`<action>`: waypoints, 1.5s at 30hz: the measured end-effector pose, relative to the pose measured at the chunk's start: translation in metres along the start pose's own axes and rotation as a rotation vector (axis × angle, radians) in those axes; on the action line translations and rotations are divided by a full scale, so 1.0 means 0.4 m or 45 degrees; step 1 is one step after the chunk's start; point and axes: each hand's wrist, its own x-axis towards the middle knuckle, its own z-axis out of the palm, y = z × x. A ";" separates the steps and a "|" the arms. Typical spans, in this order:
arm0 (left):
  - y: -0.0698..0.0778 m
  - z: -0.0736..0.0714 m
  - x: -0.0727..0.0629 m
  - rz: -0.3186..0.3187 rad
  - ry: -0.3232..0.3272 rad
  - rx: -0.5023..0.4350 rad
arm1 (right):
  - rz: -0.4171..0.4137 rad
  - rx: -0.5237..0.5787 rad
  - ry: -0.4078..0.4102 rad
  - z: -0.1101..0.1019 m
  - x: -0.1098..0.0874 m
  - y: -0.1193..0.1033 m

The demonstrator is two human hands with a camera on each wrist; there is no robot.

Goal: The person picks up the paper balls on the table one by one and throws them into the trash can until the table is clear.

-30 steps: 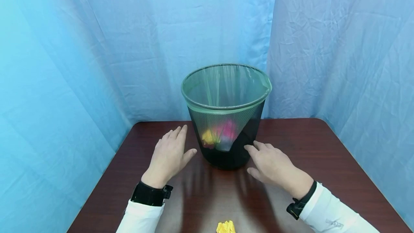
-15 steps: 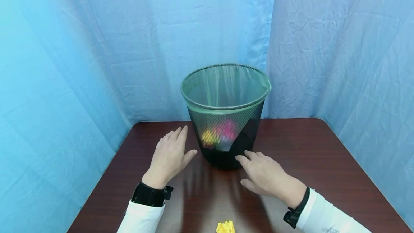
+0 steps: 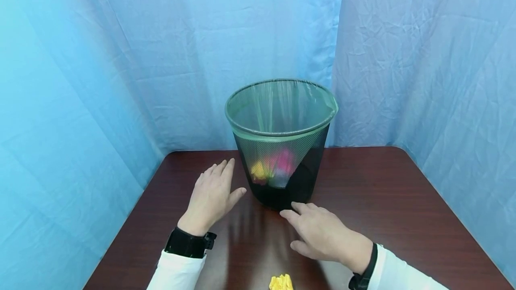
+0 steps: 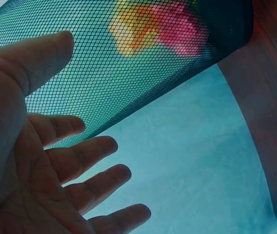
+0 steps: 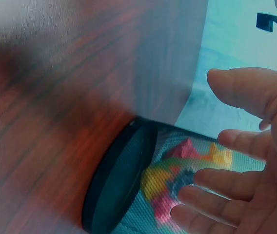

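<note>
A black mesh wastebasket (image 3: 306, 178) with a green plastic liner (image 3: 282, 102) stands upright on the table. Through its mesh show crumpled yellow and pink pieces (image 4: 177, 29), looking like paper. My left hand (image 3: 209, 200) hovers to the left of the basket, its fingers extended and the thumb apart, holding nothing. My right hand (image 3: 320, 234) is in front of the basket's lower right, palm inward, fingers lightly bent and holding nothing. At the near edge of the head view lies a crumpled yellow piece (image 3: 281, 282), partly cut off by the frame.
The dark reddish-brown table (image 3: 383, 182) has rounded far corners. Blue cloth (image 3: 193, 57) hangs behind it and along both sides. Each wrist wears a black band, the left one (image 3: 187, 241) showing most fully.
My right hand has moved toward me and leftward, away from the basket's right side. The left hand has barely shifted. The basket and the yellow piece stay in place.
</note>
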 end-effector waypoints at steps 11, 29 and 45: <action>0.002 0.014 -0.002 -0.044 -0.053 0.006 | -0.113 0.098 -0.153 0.037 -0.005 -0.029; 0.003 0.044 -0.019 -0.050 -0.074 -0.008 | -0.217 0.164 -0.345 0.100 0.003 -0.059; 0.002 0.047 -0.018 -0.051 -0.081 -0.024 | -0.366 0.177 -0.453 0.148 0.015 -0.060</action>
